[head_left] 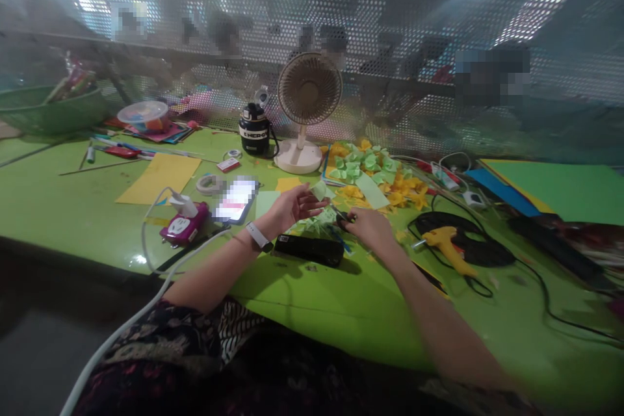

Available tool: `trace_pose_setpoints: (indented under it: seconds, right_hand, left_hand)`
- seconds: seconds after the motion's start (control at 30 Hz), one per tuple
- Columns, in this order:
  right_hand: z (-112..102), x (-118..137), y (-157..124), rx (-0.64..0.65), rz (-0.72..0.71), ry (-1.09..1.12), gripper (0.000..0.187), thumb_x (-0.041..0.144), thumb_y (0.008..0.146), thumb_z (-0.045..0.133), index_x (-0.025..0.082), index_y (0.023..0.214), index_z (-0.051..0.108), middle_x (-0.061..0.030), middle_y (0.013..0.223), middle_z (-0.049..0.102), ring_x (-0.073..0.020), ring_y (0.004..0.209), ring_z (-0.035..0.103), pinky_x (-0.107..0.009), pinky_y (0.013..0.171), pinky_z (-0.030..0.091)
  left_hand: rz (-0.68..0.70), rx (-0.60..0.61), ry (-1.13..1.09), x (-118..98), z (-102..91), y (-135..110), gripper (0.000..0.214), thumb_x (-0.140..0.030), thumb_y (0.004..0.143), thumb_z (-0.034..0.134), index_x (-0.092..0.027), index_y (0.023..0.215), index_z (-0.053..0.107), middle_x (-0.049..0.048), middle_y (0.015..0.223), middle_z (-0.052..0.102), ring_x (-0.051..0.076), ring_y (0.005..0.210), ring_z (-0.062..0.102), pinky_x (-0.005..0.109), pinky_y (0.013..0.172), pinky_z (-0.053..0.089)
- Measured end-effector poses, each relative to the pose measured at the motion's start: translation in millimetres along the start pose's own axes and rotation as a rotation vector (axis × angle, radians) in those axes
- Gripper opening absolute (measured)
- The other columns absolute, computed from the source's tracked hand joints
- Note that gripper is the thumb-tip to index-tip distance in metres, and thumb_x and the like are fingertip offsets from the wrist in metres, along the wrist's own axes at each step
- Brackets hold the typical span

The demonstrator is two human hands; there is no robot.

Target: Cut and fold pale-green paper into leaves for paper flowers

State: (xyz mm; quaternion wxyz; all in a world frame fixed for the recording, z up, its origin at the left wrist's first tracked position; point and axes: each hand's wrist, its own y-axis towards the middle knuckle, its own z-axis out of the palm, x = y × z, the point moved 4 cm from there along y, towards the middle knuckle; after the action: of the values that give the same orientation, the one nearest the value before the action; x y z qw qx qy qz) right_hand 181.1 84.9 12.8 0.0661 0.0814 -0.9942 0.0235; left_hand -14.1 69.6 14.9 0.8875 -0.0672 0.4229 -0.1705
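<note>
My left hand (292, 206), with a pale watch band at the wrist, pinches a small light green paper piece (322, 191). Fingers closed, my right hand (366, 226) grips a pair of scissors (338, 211) whose blades point toward that paper. Below both hands lies a heap of light green paper cuttings (316, 223), partly hidden by a black oblong case (309, 250). Just beyond my right hand, a light green paper strip (372, 191) rests against a pile of green paper shapes (363, 162) and yellow paper flowers (407, 190).
Behind the hands stand a fan (309, 88) and a black bottle (254, 130). A phone (237, 199), tape roll (209, 184) and purple socket adapter (184, 224) lie left. A yellow glue gun (449, 249) with cables and coloured sheets (565, 192) are right. A white cable (146, 304) crosses near my left arm.
</note>
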Motion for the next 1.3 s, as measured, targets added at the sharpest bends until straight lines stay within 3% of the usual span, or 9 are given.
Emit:
trace_pose_setpoints:
  seconds: [0.23, 0.4, 0.53, 0.63, 0.73, 0.87, 1.03, 1.2, 1.3]
  right_hand:
    - [2, -4, 1, 0.081, 0.037, -0.028, 0.024, 0.041, 0.084, 0.064, 0.02, 0.095, 0.07, -0.0092, 0.096, 0.074, -0.0248, 0.09, 0.066, -0.028, 0.057, 0.03]
    - [-4, -6, 0, 0.057, 0.03, 0.06, 0.025, 0.04, 0.081, 0.067, 0.02, 0.094, 0.07, -0.0076, 0.095, 0.074, -0.0243, 0.087, 0.065, -0.028, 0.059, 0.033]
    - [-16, 7, -10, -0.13, -0.029, 0.505, 0.025, 0.043, 0.084, 0.059, 0.019, 0.087, 0.067, -0.0061, 0.088, 0.072, -0.0202, 0.078, 0.064, -0.029, 0.065, 0.042]
    - [-12, 30, -21, 0.008, -0.178, 1.005, 0.039, 0.056, 0.081, 0.058, 0.019, 0.089, 0.065, -0.0039, 0.082, 0.069, -0.0176, 0.071, 0.062, -0.029, 0.062, 0.046]
    - [-8, 46, -26, 0.035, -0.277, 1.178, 0.041, 0.058, 0.073, 0.069, 0.019, 0.081, 0.062, -0.0009, 0.075, 0.065, -0.0154, 0.068, 0.059, -0.029, 0.065, 0.048]
    - [-7, 44, -23, -0.025, -0.307, 1.214, 0.041, 0.06, 0.075, 0.067, 0.019, 0.076, 0.059, 0.001, 0.069, 0.061, -0.0144, 0.066, 0.057, -0.03, 0.068, 0.049]
    - [-9, 37, -21, -0.016, -0.284, 1.164, 0.035, 0.055, 0.08, 0.062, 0.021, 0.077, 0.055, 0.0029, 0.065, 0.058, -0.013, 0.059, 0.055, -0.028, 0.062, 0.046]
    - [-6, 35, -17, 0.011, -0.233, 1.119, 0.031, 0.051, 0.08, 0.061, 0.02, 0.076, 0.054, 0.0028, 0.066, 0.058, -0.0133, 0.057, 0.057, -0.028, 0.06, 0.046]
    - [-13, 18, -11, 0.005, -0.194, 0.986, 0.028, 0.047, 0.084, 0.057, 0.019, 0.082, 0.057, -0.0012, 0.077, 0.065, -0.0147, 0.062, 0.061, -0.03, 0.065, 0.049]
  left_hand:
    - [0.01, 0.054, 0.011, 0, 2.3, -3, 0.016, -0.012, 0.084, 0.052, -0.008, 0.081, 0.067, 0.0132, 0.086, 0.076, 0.019, 0.082, 0.074, 0.031, 0.087, 0.057]
    - [0.152, 0.119, 0.07, 1, 1.8, -3, 0.02, -0.002, 0.075, 0.063, -0.009, 0.092, 0.071, 0.0113, 0.096, 0.076, 0.017, 0.093, 0.071, 0.027, 0.091, 0.053]
    - [0.265, 0.06, 0.069, 3, -2.1, -1, 0.036, -0.007, 0.07, 0.076, -0.015, 0.105, 0.07, 0.0067, 0.098, 0.077, 0.014, 0.095, 0.07, 0.023, 0.085, 0.052]
    - [0.287, 0.075, 0.041, 7, 1.0, -2, 0.044, -0.01, 0.067, 0.08, -0.015, 0.109, 0.07, 0.0068, 0.099, 0.077, 0.015, 0.101, 0.069, 0.026, 0.095, 0.048]
    - [0.243, 0.115, 0.024, 15, 7.0, -4, 0.042, -0.014, 0.066, 0.082, -0.013, 0.107, 0.071, 0.008, 0.1, 0.076, 0.018, 0.103, 0.069, 0.028, 0.097, 0.047]
    - [0.158, 0.134, 0.027, 19, 10.2, -7, 0.03, -0.02, 0.068, 0.082, -0.012, 0.096, 0.074, 0.0093, 0.097, 0.076, 0.018, 0.094, 0.071, 0.027, 0.088, 0.052]
    - [0.15, 0.058, 0.165, 7, -0.5, -7, 0.042, -0.022, 0.065, 0.085, -0.016, 0.105, 0.073, 0.0023, 0.086, 0.076, 0.008, 0.068, 0.068, 0.021, 0.074, 0.054]
    - [0.116, 0.057, 0.436, -10, -12.6, -3, 0.041, -0.025, 0.061, 0.088, -0.012, 0.097, 0.072, 0.0049, 0.081, 0.075, 0.011, 0.067, 0.069, 0.027, 0.076, 0.057]
    - [0.127, 0.024, 0.537, -16, -19.5, 1, 0.038, -0.027, 0.064, 0.087, -0.011, 0.095, 0.07, 0.0064, 0.08, 0.075, 0.014, 0.069, 0.071, 0.028, 0.074, 0.057]
